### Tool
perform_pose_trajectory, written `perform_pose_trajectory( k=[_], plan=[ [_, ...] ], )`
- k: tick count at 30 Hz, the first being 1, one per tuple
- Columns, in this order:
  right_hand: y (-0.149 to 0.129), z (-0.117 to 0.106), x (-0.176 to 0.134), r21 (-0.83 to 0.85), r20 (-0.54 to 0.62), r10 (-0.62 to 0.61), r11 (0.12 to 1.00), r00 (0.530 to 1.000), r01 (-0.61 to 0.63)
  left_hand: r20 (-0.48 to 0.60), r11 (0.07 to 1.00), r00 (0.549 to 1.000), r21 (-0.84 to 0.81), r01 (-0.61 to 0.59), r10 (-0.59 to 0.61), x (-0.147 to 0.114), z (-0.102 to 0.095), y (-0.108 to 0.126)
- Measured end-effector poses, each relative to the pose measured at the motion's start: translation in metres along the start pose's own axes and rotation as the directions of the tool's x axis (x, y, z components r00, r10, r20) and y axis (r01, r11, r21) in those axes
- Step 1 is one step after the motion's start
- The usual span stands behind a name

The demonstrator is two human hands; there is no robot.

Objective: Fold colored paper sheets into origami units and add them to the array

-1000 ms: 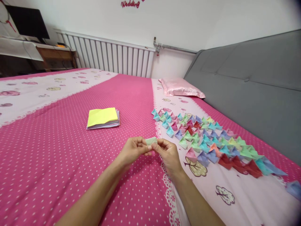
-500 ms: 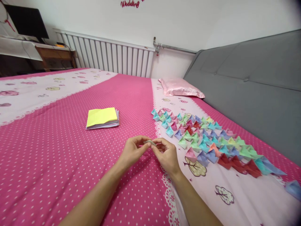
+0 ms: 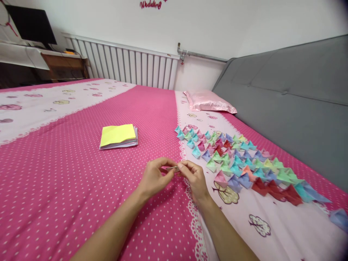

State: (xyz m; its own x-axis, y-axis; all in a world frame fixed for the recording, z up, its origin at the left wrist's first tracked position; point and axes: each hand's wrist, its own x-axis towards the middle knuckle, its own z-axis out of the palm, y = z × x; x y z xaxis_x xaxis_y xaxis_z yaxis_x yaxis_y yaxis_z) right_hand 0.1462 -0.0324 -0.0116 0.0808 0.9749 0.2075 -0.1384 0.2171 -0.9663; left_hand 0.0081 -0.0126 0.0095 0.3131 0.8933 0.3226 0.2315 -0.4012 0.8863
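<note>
Between my two hands, above the pink dotted bedspread, is a small folded piece of paper (image 3: 172, 168), pale and seen nearly edge-on. My left hand (image 3: 156, 177) has its fingers bent around the paper's left side, partly hiding it. My right hand (image 3: 194, 177) pinches the paper's right end between thumb and forefinger. Just right of my hands stand many folded paper boats (image 3: 225, 158) in rows, in blue, green, pink, red, purple and yellow. A stack of paper sheets (image 3: 118, 136) with a yellow one on top lies ahead and to the left.
The bedspread (image 3: 81, 174) spreads under everything. A pink pillow (image 3: 209, 100) lies at the far end by the grey padded headboard (image 3: 285, 83). A white radiator (image 3: 122, 59) runs along the wall. At the far left a black monitor (image 3: 30, 24) stands on a desk.
My right thumb has shifted up onto the paper's right end, and my left thumb has moved away from the right one. The paper is turned more edge-on. Boats and stack are unchanged.
</note>
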Motion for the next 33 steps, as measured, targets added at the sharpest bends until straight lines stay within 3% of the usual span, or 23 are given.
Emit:
perform_pose_trajectory(
  k=[5, 13, 17, 26, 33],
  plan=[
    [0.0012, 0.0002, 0.0009, -0.014, -0.015, -0.001, 1.0, 1.0, 0.001, 0.003, 0.998, 0.999, 0.037, -0.043, 0.043, -0.001, 0.0004, 0.002],
    [0.0016, 0.0013, -0.0007, -0.164, -0.043, -0.061, 0.985, 0.997, 0.053, -0.009, 0.998, 1.0, 0.06, -0.014, 0.014, -0.001, 0.0003, 0.0011],
    [0.0016, 0.0013, -0.0011, -0.169, -0.074, -0.048, 0.985, 0.996, 0.035, -0.018, 0.999, 0.999, -0.044, 0.028, -0.029, -0.0008, 0.0009, -0.0006],
    [0.0025, 0.0013, 0.0009, 0.026, -0.115, 0.035, 0.999, 0.993, -0.032, -0.076, 0.946, 0.979, -0.28, 0.161, -0.189, 0.0022, -0.0004, 0.0021],
    [0.0004, 0.0025, 0.0012, 0.006, -0.15, 0.027, 1.0, 0.988, -0.026, -0.1, 0.918, 0.958, -0.328, 0.224, -0.269, 0.0041, -0.002, 0.0037]
  ],
)
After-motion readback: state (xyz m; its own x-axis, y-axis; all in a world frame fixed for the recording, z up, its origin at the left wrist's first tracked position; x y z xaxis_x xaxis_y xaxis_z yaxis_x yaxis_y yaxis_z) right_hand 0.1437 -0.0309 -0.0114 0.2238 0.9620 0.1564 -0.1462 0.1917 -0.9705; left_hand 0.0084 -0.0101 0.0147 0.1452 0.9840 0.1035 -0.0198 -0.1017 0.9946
